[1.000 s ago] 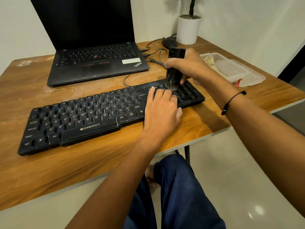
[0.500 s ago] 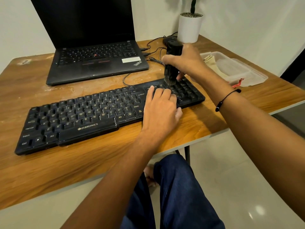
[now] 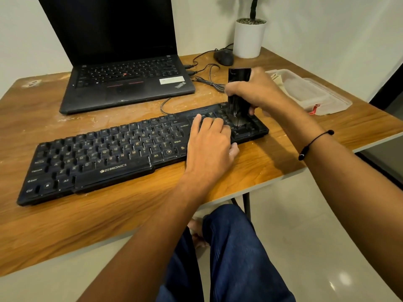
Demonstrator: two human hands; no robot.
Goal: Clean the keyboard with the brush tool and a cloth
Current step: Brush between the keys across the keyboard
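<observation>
The keyboard [image 3: 135, 149] lay slantwise across the wooden table [image 3: 87, 225], its right end farther from the viewer than its left. The brush [image 3: 237, 94] was held upright over the keypad at that right end, with its bristles spread against the keys. It was gripped by the right hand [image 3: 257, 90], whose fingers were curled round the dark handle, the top of the handle standing out above the knuckles. A thin black bracelet [image 3: 314, 142] was worn on the right wrist. The left hand [image 3: 210, 147] was laid flat on the keys just left of the brush, fingers straight and together, the thumb resting at the keyboard's near edge; nothing was held in it. Behind the keyboard a laptop [image 3: 122, 79] stood open with a dark screen, and cables [image 3: 207, 77] were trailed across the table beside it. A mouse [image 3: 224, 57] and a white pot [image 3: 249, 39] were placed at the far corner. A clear plastic box [image 3: 316, 94] was set to the right, with something pale, cloth-like, seen at its far end behind the right hand.
</observation>
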